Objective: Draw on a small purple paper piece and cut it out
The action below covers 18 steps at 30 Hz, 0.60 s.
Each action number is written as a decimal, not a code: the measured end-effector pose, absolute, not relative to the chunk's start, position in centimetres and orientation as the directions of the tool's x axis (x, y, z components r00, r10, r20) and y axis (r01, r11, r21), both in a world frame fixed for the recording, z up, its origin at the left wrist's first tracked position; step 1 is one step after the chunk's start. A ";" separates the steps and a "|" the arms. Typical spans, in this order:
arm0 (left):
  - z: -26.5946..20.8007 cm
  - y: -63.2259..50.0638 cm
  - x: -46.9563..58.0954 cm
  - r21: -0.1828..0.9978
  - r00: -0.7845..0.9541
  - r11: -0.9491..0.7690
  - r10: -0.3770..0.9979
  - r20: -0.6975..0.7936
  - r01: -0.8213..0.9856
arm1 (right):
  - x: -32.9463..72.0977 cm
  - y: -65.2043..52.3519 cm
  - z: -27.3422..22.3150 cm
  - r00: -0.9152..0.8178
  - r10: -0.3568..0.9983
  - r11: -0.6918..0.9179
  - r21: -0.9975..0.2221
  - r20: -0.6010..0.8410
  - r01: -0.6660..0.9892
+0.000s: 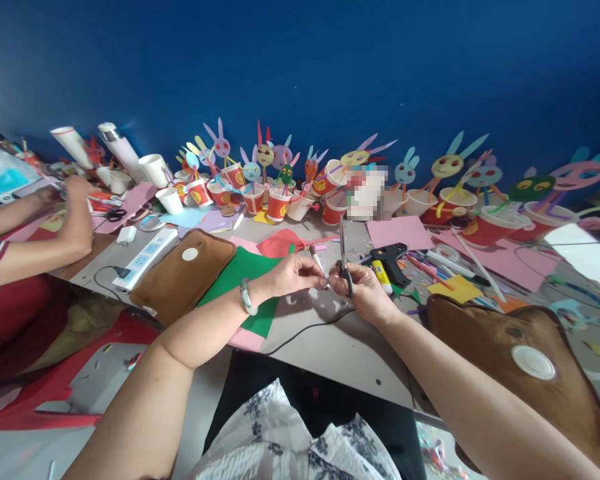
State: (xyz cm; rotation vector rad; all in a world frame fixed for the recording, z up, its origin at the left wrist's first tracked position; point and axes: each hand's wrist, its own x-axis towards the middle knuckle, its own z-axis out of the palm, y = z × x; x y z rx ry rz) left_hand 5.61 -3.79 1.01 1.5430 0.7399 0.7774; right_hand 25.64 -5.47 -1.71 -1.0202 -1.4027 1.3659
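Note:
My right hand [364, 292] is closed round a pair of scissors [343, 250], whose blades point up and away from me. Beside it, my left hand [293, 275], with a bangle at the wrist, is closed in a pinch. Its fingertips nearly meet those of the right hand over the table. Something small and pale sits between the fingertips, too little of it showing to name. Just beyond the left fingers is a slim pen-like stick [317, 257], white with a dark end. Green paper [247, 270] lies under my left forearm, with red paper [280, 243] behind it.
Paper cups with paper rabbit faces [280, 203] line the blue wall. A black glue gun [393, 262], a glue stick [381, 277] and pens lie to the right. Brown pads [185, 273] flank me. A power strip [147, 257] and another person's arm [55, 247] are left. A black cable [305, 328] crosses the table.

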 end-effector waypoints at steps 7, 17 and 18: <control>1.2 -3.9 5.8 0.998 0.530 -0.068 0.846 0.064 -0.012 | 25.5 -5.5 -1.6 -0.174 0.983 0.049 -0.998 0.054 -0.031; 0.5 -4.0 6.3 0.944 0.412 0.145 0.911 -0.010 -0.296 | 25.1 -6.0 -1.8 -0.204 0.978 0.046 -0.999 0.046 -0.003; 0.5 -4.1 6.4 0.940 0.413 0.157 0.911 -0.019 -0.302 | 25.0 -6.1 -1.8 -0.217 0.975 0.048 -0.999 0.049 -0.009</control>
